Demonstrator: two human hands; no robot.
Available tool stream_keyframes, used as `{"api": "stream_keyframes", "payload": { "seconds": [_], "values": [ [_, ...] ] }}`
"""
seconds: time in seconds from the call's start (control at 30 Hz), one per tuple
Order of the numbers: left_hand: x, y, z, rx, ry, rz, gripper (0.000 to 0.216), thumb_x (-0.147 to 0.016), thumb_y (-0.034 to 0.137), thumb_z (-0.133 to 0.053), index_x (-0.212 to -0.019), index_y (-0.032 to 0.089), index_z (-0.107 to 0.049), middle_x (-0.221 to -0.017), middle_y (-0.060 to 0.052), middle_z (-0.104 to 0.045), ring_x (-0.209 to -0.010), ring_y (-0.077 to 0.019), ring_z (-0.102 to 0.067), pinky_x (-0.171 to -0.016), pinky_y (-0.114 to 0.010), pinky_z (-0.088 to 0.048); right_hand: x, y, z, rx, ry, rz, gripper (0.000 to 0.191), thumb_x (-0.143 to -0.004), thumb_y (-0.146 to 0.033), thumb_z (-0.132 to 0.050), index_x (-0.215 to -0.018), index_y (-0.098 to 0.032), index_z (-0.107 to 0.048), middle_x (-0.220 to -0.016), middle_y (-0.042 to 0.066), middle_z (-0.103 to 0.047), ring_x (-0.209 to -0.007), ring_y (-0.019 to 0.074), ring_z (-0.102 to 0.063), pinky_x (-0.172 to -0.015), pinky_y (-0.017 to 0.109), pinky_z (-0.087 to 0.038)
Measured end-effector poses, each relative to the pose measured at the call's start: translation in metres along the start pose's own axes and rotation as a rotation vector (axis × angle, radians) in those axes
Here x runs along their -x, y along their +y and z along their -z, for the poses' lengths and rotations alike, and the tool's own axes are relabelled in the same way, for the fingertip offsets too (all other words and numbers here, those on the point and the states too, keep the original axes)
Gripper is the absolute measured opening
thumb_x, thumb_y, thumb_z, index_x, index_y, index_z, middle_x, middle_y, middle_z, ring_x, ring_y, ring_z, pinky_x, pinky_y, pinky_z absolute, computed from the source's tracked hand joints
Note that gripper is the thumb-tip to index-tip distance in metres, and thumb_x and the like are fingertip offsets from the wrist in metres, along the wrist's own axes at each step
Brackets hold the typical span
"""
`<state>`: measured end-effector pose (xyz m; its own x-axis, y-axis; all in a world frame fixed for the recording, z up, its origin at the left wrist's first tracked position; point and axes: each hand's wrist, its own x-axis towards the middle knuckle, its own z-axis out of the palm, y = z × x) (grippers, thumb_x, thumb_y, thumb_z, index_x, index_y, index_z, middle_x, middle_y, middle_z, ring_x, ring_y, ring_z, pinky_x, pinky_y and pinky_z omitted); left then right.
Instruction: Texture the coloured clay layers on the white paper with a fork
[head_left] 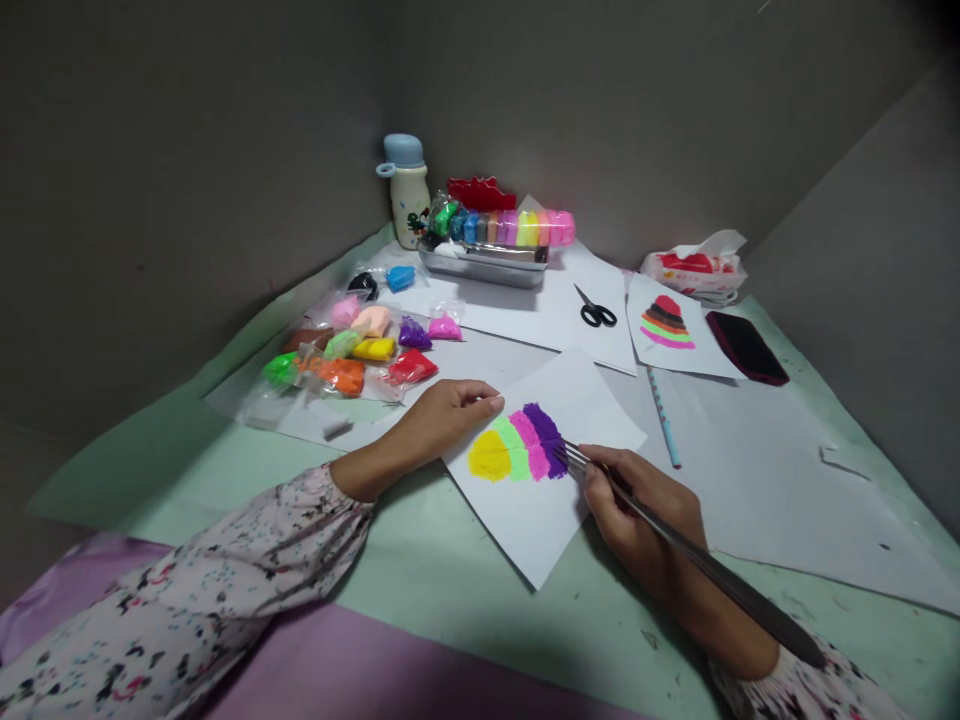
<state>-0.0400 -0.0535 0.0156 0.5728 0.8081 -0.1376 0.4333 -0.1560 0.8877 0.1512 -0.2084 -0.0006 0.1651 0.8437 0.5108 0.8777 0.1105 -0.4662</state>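
Note:
My right hand (645, 500) is closed around a long-handled metal fork (697, 552). The fork's tines touch the purple clay band (541, 425) on a white sheet of paper (525, 540). Beside that band, pink (529, 440), light green (512, 448) and rounded yellow clay (489, 456) are pressed flat side by side on the same sheet. At the sheet's left edge, my left hand (454, 415) has its fingers curled with the fingertips together, gripping the paper there.
Several bags of coloured clay (375, 349) lie to the left. Behind stand a bottle (410, 200) and a metal tray (480, 268) with clay packs. Scissors (598, 312), a second clay picture (701, 355), a blue pencil (664, 420), a phone (746, 347) and a tissue pack (694, 270) lie rightward.

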Motion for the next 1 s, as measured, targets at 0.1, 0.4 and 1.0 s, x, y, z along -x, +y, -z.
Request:
{"api": "stream_keyframes", "payload": {
  "seconds": [0.1, 0.4, 1.0],
  "values": [
    [-0.0003, 0.0001, 0.0001, -0.009, 0.009, -0.01, 0.039, -0.078, 0.052, -0.053, -0.089, 0.019, -0.071, -0.079, -0.004, -0.068, -0.071, -0.0177, -0.058, -0.057, -0.026, -0.04, 0.0005, -0.0001, -0.0002, 0.009, 0.011, 0.021, 0.021, -0.084, -0.018, -0.053, -0.097, -0.019, -0.069, -0.084, 0.002, -0.073, -0.069, 0.0152, -0.068, -0.064, 0.025, -0.051],
    [0.0001, 0.0007, 0.001, -0.004, 0.002, 0.0, 0.038, -0.078, 0.05, -0.054, -0.09, 0.019, -0.071, -0.082, -0.005, -0.07, -0.075, -0.0192, -0.059, -0.061, -0.027, -0.042, 0.0009, -0.0036, 0.0034, 0.026, 0.055, 0.043, 0.019, -0.082, -0.015, -0.053, -0.091, -0.021, -0.068, -0.075, 0.0, -0.071, -0.059, 0.013, -0.064, -0.058, 0.024, -0.048],
    [0.0022, 0.0066, 0.0036, -0.014, -0.017, -0.02, 0.035, -0.079, 0.048, -0.053, -0.089, 0.019, -0.07, -0.08, -0.003, -0.068, -0.073, -0.0177, -0.058, -0.061, -0.027, -0.042, -0.0022, 0.0005, 0.0013, -0.006, 0.023, -0.017, 0.022, -0.086, -0.019, -0.054, -0.104, -0.021, -0.067, -0.09, 0.002, -0.073, -0.076, 0.0156, -0.068, -0.068, 0.025, -0.051]
  ]
}}
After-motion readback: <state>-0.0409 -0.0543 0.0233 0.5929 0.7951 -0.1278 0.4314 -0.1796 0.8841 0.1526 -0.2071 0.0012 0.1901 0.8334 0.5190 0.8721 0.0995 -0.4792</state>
